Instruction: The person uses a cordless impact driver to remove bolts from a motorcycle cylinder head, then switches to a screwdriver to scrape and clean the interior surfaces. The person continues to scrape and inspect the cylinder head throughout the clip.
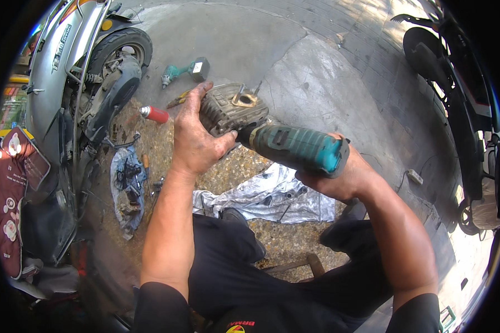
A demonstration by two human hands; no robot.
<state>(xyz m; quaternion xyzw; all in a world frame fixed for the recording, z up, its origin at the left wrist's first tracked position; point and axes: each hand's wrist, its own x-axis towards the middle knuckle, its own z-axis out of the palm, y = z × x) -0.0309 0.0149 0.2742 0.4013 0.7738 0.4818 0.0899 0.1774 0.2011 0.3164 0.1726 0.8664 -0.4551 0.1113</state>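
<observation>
My left hand (197, 139) is closed around the near left side of a grimy metal cylinder head (228, 111), with finned sides and a round port facing up. In my right hand (339, 183) is a teal and black power drill (297, 147), its body lying across toward the left. The drill's dark nose meets the lower right side of the cylinder head, close to my left thumb; the exact contact point is hidden. My right fingers wrap the drill's grip, mostly out of sight beneath its body. Both things are held up above the ground.
A second teal power tool (184, 72) and a red spray can (154, 114) lie beyond my left hand. A stained cloth (272, 191) with small dark parts spreads below. Tools fill a blue-grey bag (126, 191). A scooter (103, 83) stands left, another vehicle (455, 111) right.
</observation>
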